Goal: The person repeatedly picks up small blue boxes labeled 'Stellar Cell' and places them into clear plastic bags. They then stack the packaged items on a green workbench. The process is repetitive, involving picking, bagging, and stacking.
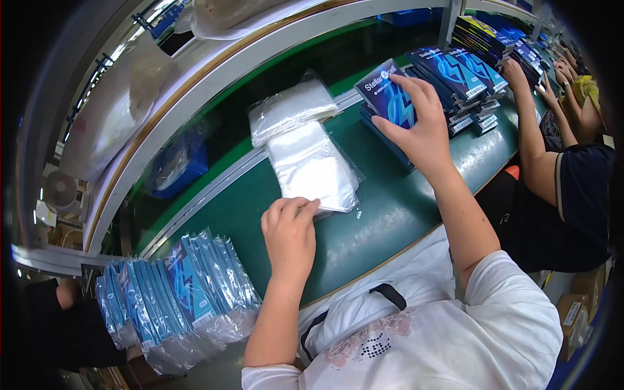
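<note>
My right hand (424, 130) grips a flat dark-blue box (383, 91) with a lightning pattern, thumb on one side and fingers spread over the other. Just beneath it are more blue boxes (396, 148), partly hidden by the hand. At the near edge of a pile of clear plastic bags (309, 169), my left hand (289, 234) has its fingers curled and pinched on a bag's corner. Behind that pile lies a second pile of clear bags (292, 107), overlapping it.
Bagged blue boxes (195, 279) stand in rows at the left end of the green table (364, 227). Several box stacks (455, 75) sit at the right, where another person's arm (530, 130) reaches in. A shelf rail (214, 55) crosses above the table's far side.
</note>
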Demonstrator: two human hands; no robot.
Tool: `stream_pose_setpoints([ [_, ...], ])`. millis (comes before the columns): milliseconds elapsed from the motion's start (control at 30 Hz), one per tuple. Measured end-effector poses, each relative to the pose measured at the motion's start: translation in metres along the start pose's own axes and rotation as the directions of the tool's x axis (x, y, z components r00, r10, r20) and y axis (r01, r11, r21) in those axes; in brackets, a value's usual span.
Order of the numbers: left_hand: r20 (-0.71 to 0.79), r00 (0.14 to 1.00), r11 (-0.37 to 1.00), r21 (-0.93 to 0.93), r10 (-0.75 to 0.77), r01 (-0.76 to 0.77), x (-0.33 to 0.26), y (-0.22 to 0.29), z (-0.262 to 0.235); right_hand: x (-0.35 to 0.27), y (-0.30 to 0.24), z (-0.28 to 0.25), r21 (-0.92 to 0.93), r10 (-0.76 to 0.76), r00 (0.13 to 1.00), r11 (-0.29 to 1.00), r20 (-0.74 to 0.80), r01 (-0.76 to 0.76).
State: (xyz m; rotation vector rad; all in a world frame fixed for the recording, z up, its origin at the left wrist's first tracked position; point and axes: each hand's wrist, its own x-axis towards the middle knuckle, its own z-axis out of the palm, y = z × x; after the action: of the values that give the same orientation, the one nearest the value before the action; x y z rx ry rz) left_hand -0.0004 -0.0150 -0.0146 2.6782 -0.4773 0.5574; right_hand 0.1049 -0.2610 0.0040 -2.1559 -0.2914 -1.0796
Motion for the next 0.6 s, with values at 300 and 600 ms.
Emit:
stream_pose_setpoints([
  [300,-0.141,0.983,0.976,-0.197,-0.122,0.093,0.007,0.01,-0.01,-0.048,-0.051,-0.034,0.339,0.068,0.332,-0.22,0.941,-0.915],
  [600,-0.172,0.977,0.911,-0.41,-0.123,0.042,0.011,0.005,-0.012,-0.073,-0.062,-0.007,0.079,-0.25,0.189,-0.392,0.949,-0.916],
])
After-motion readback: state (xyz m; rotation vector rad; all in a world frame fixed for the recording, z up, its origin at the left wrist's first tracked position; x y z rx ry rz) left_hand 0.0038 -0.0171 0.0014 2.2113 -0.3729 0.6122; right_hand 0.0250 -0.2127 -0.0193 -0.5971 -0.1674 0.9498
